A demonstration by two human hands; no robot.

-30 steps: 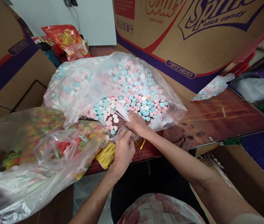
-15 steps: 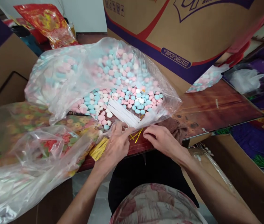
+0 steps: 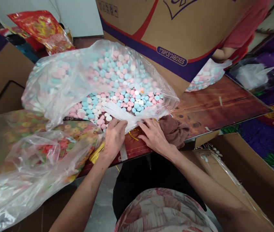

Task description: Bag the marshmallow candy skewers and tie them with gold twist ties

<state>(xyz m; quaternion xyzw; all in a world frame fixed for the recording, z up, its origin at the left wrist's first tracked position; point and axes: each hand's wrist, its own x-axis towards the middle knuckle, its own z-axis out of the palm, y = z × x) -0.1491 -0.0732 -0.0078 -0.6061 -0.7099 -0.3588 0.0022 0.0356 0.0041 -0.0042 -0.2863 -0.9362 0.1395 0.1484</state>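
Note:
A clear plastic bag point(image 3: 76, 64) of pink, blue and white round candies point(image 3: 127, 100) lies open on the table. White strips point(image 3: 117, 112) are bunched at its mouth, partly under blurred plastic. My left hand point(image 3: 114, 137) is closed at the near edge of the strips and plastic; what its fingertips pinch is hidden. Opposite it, my right hand point(image 3: 155, 135) rests on the bag's near edge, thumb and fingers apart. Gold twist ties point(image 3: 134, 134) lie between the hands, and a bundle of gold ties point(image 3: 96, 154) is beside my left wrist.
A bag of colourful ring-shaped pieces point(image 3: 30, 145) fills the left. Behind stands a large carton point(image 3: 139, 29). A brown cloth point(image 3: 175, 129) lies right of my hand. Another person's arm point(image 3: 224, 53) shows near a second candy bag point(image 3: 207, 77). An open carton point(image 3: 243, 154) sits below right.
My right hand has moved to the bag's near edge and its fingers have spread. The strips look more covered. A white strip now shows by the table edge, and another person's arm has appeared.

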